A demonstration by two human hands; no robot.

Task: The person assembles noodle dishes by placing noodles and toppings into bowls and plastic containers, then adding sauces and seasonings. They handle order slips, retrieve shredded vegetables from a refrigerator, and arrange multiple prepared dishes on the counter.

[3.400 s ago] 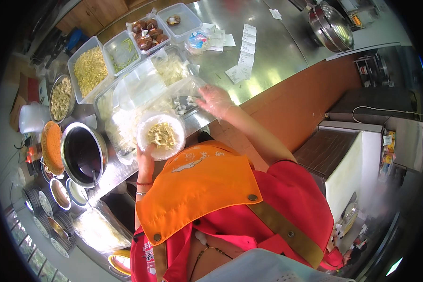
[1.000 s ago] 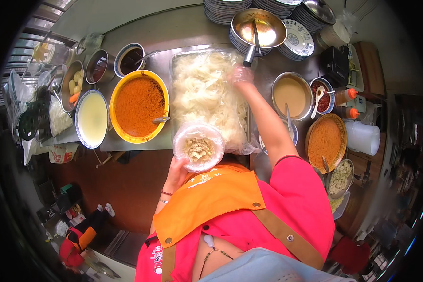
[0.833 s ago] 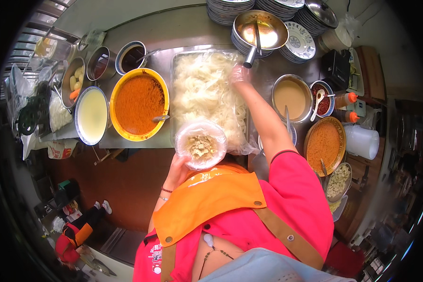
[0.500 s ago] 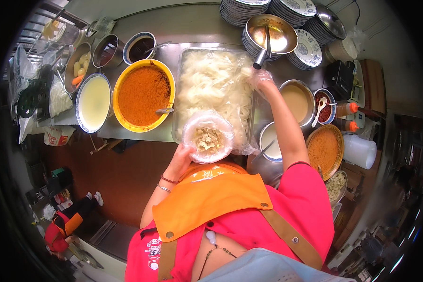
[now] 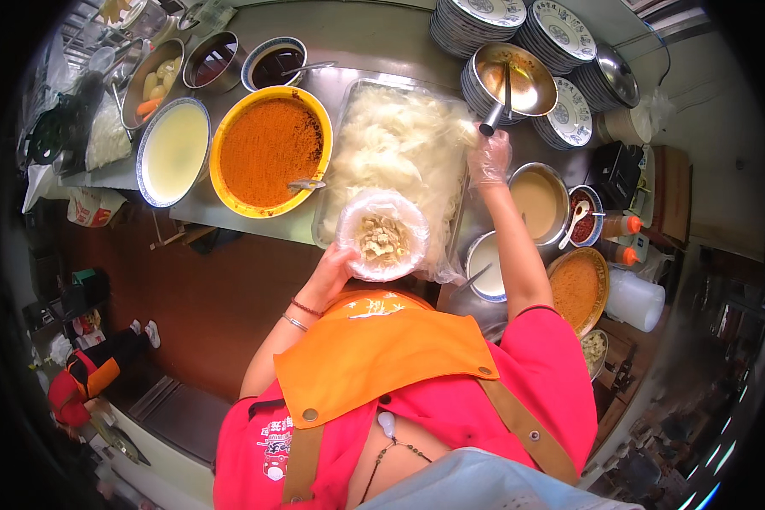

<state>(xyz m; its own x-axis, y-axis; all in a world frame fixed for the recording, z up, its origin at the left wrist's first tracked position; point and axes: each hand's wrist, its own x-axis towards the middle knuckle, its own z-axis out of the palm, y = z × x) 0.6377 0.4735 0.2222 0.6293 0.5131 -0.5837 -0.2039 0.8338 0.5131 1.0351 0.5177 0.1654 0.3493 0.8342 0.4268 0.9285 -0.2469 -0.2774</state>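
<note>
My bare left hand (image 5: pixel 331 270) grips the lower left side of a bowl (image 5: pixel 346 242) covered in clear plastic film. Small pale chopped pieces (image 5: pixel 382 238) lie in the bowl. It is held over the near edge of a metal tray (image 5: pixel 324 225) heaped with wide, whitish, translucent noodles (image 5: pixel 399 136). My right hand (image 5: pixel 490 159), in a clear plastic glove, is by the tray's far right corner. It is right beside the handle end of a metal pan (image 5: pixel 531 89), which overlaps it in view. Its fingers are curled away and mostly hidden, so what they touch is unclear.
Left of the tray are a yellow-rimmed basin of orange-red sauce (image 5: pixel 268 153), a bowl of pale liquid (image 5: pixel 174 153) and dark-liquid pots. To the right sit a tan-sauce pot (image 5: pixel 537 202), a white-liquid bowl (image 5: pixel 490 268) and squeeze bottles. Plate stacks (image 5: pixel 565 30) stand behind.
The whole view has shifted slightly. My left hand still holds the bowl at the tray's near edge. My gloved right hand now shows more of its back, close under the pan handle.
</note>
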